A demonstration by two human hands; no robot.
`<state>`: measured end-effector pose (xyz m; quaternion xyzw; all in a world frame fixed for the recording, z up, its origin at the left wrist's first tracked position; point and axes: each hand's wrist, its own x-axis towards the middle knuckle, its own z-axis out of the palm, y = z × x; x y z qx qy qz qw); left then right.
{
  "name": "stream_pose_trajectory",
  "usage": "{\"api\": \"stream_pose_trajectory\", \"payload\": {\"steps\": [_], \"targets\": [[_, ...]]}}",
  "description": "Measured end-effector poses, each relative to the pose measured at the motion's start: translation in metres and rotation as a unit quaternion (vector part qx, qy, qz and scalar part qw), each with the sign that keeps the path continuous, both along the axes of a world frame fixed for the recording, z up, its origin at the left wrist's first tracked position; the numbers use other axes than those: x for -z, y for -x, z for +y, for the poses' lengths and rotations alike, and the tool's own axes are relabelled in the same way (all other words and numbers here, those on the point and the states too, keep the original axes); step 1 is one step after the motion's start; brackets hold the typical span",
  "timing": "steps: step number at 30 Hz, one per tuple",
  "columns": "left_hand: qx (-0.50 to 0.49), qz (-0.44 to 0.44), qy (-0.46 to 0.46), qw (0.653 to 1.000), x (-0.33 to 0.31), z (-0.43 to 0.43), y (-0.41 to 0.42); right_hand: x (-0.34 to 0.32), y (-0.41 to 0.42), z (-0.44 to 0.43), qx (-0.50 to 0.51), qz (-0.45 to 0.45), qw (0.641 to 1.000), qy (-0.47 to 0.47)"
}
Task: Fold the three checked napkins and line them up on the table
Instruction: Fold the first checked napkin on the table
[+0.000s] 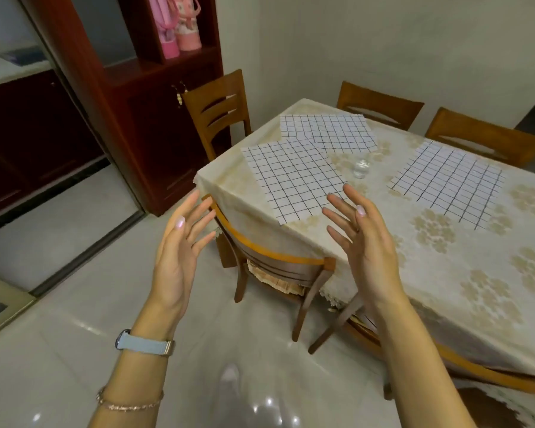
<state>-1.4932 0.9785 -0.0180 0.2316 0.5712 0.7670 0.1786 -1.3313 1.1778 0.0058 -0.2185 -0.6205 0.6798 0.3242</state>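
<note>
On the table (430, 273), in the head view, three checked napkins lie flat and open. None is folded yet. The near napkin (294, 177) sits at the left corner of the table, and its near tip comes close to the table edge. The far napkin (328, 131) lies behind it, and their edges meet or overlap a little. The right napkin (448, 183) lies well apart from those two. A small glass thing (361, 166) stands between the near napkin and the right napkin.

The left hand (179, 242) and the right hand (362, 239) are both up in the air, in front of the table. The fingers are spread wide and hold nothing. The palms face each other, so I think they are getting ready to reach for the near napkin, which is the closest one. A chair (275, 261) is pushed in under the table just below the hands, so the person may have to lean over it. The left wrist wears a watch (145, 342).

The job looks like it is only starting.
</note>
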Motion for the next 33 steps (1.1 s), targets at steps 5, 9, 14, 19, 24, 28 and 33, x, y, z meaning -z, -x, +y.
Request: {"api": "stream_pose_trajectory", "payload": {"steps": [5,9,14,19,24,28,33], "targets": [[0.064,0.010,0.035,0.997,-0.001,0.029,0.091,-0.001,0.065,0.014,0.058,-0.005,0.998,0.011],[0.117,0.035,0.063,0.990,0.003,0.057,0.147,0.003,0.099,0.024,0.105,-0.007,0.994,0.018],[0.196,0.127,0.127,0.964,0.020,0.101,0.192,0.018,0.120,0.045,0.138,-0.047,0.989,-0.005],[0.306,0.246,0.227,0.891,0.054,0.156,0.222,0.046,0.133,0.084,0.142,-0.102,0.982,-0.068],[0.360,0.370,0.304,0.801,0.101,0.206,0.235,0.094,0.146,0.132,0.099,-0.208,0.965,-0.126],[0.383,0.486,0.375,0.690,0.142,0.246,0.238,0.125,0.157,0.165,0.053,-0.310,0.926,-0.207],[0.399,0.566,0.363,0.623,0.187,0.282,0.238,0.172,0.169,0.198,-0.002,-0.400,0.866,-0.299]]}}
